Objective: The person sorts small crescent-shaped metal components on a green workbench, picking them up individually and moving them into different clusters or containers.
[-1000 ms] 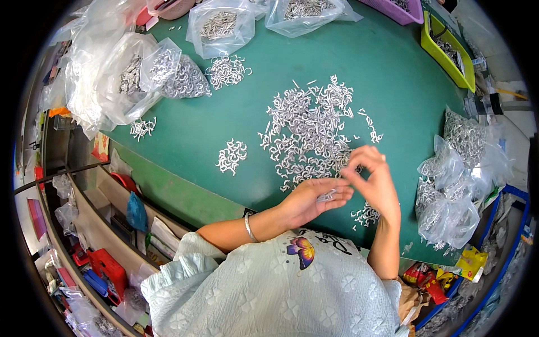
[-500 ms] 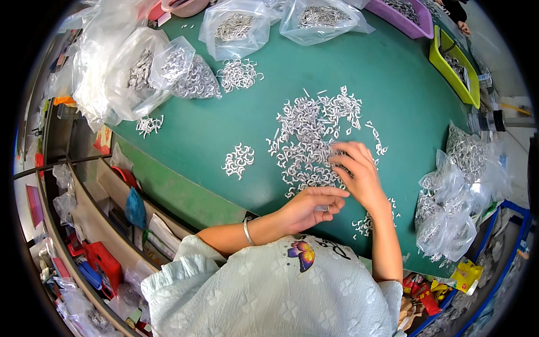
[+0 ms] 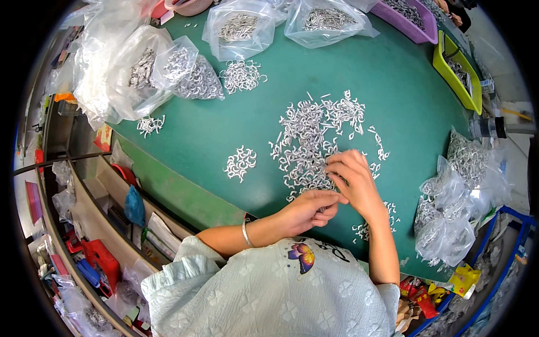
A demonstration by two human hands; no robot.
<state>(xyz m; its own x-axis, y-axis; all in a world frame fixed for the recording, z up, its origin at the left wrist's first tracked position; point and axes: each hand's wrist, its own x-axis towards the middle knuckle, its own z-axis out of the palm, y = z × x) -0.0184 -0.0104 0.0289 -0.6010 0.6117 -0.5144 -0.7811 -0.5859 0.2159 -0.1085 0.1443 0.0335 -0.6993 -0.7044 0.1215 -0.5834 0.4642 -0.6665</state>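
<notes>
A big heap of small silvery curved metal pieces (image 3: 303,129) is spread over the green table (image 3: 224,123). Just at its near edge, my left hand (image 3: 314,212) is closed, thumb and forefinger pressed together; what lies in the fingers cannot be made out. My right hand (image 3: 355,181) is curled over the heap's right edge, with its lower fingers close against my left fingertips. Anything in its grip is hidden. Left of the heap lies a small separate pile of curved pieces (image 3: 240,163). Another small pile (image 3: 362,231) shows beside my right forearm.
Clear bags of metal parts (image 3: 196,78) stand at the back left, with a loose pile (image 3: 242,76) alongside. A purple basket (image 3: 424,32) and a yellow-green basket (image 3: 474,101) line the far right. More filled bags (image 3: 449,208) sit right of my arm. Open shelves (image 3: 106,185) stand at left.
My right hand has moved slightly left and down, its fingers drawn in toward my left hand. The left fingers, straighter before, are now bent into a pinch.
</notes>
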